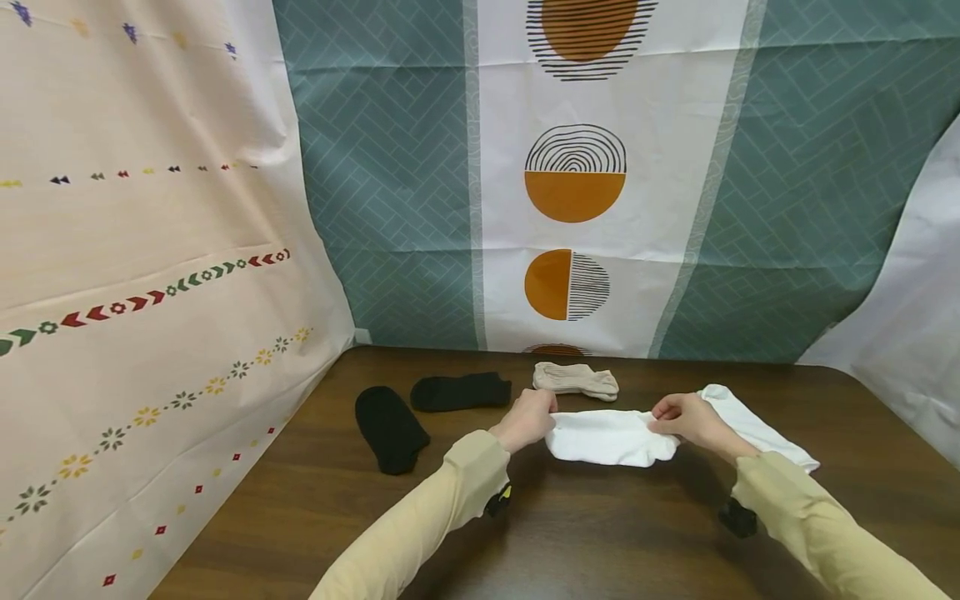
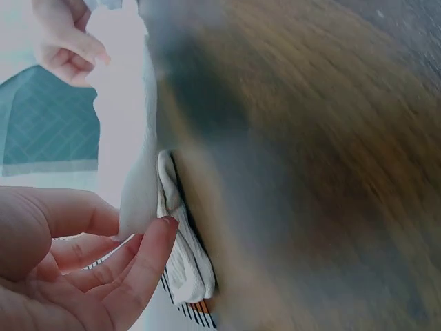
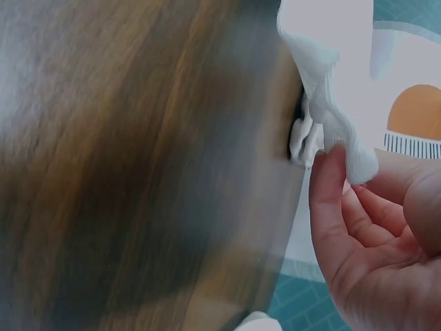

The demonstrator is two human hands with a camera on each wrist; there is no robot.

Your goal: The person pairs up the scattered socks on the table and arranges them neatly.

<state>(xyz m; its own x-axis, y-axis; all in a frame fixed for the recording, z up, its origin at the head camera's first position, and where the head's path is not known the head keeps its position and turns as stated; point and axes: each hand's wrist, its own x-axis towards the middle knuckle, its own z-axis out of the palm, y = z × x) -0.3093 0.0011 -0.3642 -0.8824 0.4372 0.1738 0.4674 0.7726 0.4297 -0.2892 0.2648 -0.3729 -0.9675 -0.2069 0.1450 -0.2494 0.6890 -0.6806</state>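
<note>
A white sock (image 1: 603, 437) is stretched sideways between my two hands, just above the table. Its left end is pinched by my left hand (image 1: 528, 418), thumb and fingers on the cloth. My right hand (image 1: 693, 421) pinches the other end. In the left wrist view the white sock (image 2: 127, 117) runs away from the left fingers toward the other hand. The right wrist view has the sock (image 3: 337, 76) hanging with a folded edge at the right fingertips. A second white sock (image 1: 757, 429) lies flat on the table, partly behind my right hand.
Two black socks lie at the left of the brown table (image 1: 600, 533): one slanted sock (image 1: 390, 429) and one sideways sock (image 1: 461, 392). A beige sock bundle (image 1: 575, 380) sits near the back edge. Patterned cloth (image 1: 405, 208) hangs behind and at both sides.
</note>
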